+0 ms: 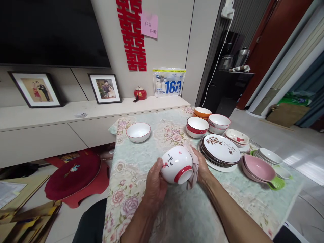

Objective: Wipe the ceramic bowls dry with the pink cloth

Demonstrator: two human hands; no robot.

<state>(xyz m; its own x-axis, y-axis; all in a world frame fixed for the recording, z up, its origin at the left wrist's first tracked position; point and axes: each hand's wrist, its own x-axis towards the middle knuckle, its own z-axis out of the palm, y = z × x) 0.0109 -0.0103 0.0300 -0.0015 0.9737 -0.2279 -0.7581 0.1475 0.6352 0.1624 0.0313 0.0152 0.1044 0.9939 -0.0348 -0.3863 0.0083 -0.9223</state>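
A white bowl (pixel 174 165) with a red foot ring, dark lettering and red blossoms is tilted on its side above the table. My left hand (pixel 157 180) grips its left side, thumb on the outer wall. On the other side my right hand (pixel 202 165) is closed around a pinkish cloth (pixel 194 168) pressed against the bowl's wall; the cloth and bowl hide most of those fingers. Beyond the held bowl, to the left, another white bowl (pixel 138 132) with a thin red rim stands upright on the flowered tablecloth (pixel 131 175).
Right of my hands are stacked plates (pixel 222 148), pink leaf-shaped dishes (pixel 260 167), small white bowls (pixel 270 156) and red-banded bowls (pixel 197 127). Behind the table runs a low cabinet (pixel 106 109) with framed photos and a plastic pack (pixel 169 82). A red stool (pixel 76 179) stands left.
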